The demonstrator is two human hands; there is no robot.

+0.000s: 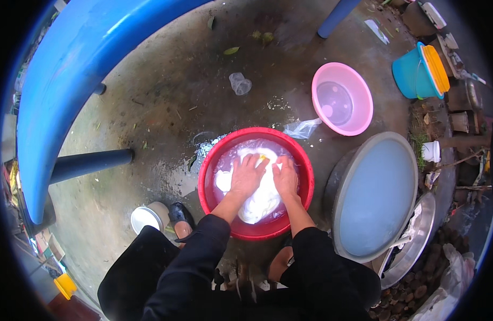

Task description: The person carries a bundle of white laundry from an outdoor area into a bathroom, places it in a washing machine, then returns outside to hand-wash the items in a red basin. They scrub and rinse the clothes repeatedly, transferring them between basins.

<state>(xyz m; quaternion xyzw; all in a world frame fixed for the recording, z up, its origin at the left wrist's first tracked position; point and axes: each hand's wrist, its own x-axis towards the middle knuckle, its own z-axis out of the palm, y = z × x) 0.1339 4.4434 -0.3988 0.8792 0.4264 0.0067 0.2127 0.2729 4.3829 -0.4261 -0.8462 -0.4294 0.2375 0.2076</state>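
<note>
A red plastic basin [306,192] stands on the wet floor in front of me, between my feet. Water and a white cloth [262,200] fill much of its inside, the cloth bunched and bright. On the cloth's left part rests my left hand [246,176], palm down with its fingers apart. My right hand [285,178] lies on the right part of the cloth, fingers bent; whether they pinch the fabric is not plain. A small yellow patch [263,157] shows between the hands, too small to identify.
Right of the basin is a large tub of cloudy water [378,196], with a metal bowl [427,232] behind. A pink basin [362,100] and a teal bucket [407,72] stand farther off. At left are a blue plastic table [82,52] and a white bucket [160,212].
</note>
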